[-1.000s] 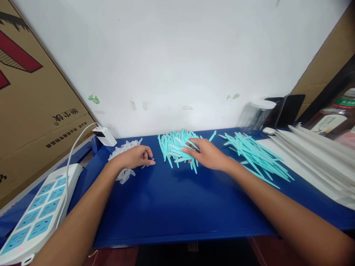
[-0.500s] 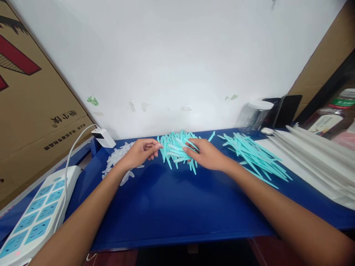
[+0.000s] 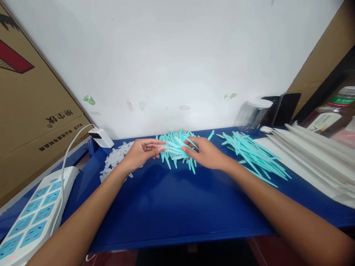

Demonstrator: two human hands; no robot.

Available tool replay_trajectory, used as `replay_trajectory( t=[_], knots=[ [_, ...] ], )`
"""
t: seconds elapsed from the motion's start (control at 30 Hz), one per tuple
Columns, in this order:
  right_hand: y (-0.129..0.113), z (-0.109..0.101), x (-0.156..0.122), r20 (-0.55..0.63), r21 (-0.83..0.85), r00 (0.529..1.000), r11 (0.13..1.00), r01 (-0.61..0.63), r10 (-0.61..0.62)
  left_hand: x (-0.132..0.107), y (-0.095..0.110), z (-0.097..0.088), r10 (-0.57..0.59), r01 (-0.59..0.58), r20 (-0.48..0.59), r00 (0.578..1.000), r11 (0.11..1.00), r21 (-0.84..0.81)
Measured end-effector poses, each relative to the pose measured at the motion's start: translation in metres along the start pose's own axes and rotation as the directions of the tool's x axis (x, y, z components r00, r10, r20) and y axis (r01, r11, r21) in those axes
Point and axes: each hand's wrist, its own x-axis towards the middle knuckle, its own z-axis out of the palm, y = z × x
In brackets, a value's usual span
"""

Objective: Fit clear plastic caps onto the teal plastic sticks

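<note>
My right hand is closed round several slim turquoise plastic sticks, whose whitish, translucent-looking ends point left. My left hand faces it, with thumb and fingers pinched at the end of one of these sticks on a small translucent piece like a cap. Behind and below both hands spreads a pile of turquoise sticks. Left of my left hand, partly covered by the wrist, lies a heap of small translucent white caps. Another pile of turquoise sticks sits to the right of my right hand.
A blue table meets a white wall. At left are a power strip, a white charger and a cardboard box. White paper-like sleeves, a lidded clear jar, a dark phone-like slab and a bottle stand right.
My left hand has moved right, bringing its pinched fingertips to the ends of the sticks in my right hand. My right hand keeps its hold. The view has shifted slightly.
</note>
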Motion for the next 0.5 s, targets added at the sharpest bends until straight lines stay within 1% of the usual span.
replay_trajectory(
  t=[0.13,0.3,0.5],
  knots=[
    [-0.0008,0.0007,0.0007,0.003,-0.002,1.0,1.0,0.017,-0.017,-0.0006,0.0015,0.0025,0.001,-0.002,-0.009,1.0,1.0,-0.017],
    [0.0016,-0.0015,0.0003,-0.022,-0.062,0.999,0.997,0.04,-0.042,0.0003,0.0009,0.0024,0.02,-0.021,-0.01,1.0,0.999,-0.043],
    [0.0024,-0.0006,-0.0009,-0.031,-0.118,0.995,0.989,0.086,-0.09,-0.0011,0.0027,0.0062,-0.028,0.029,0.008,1.0,0.995,-0.092]
  ],
)
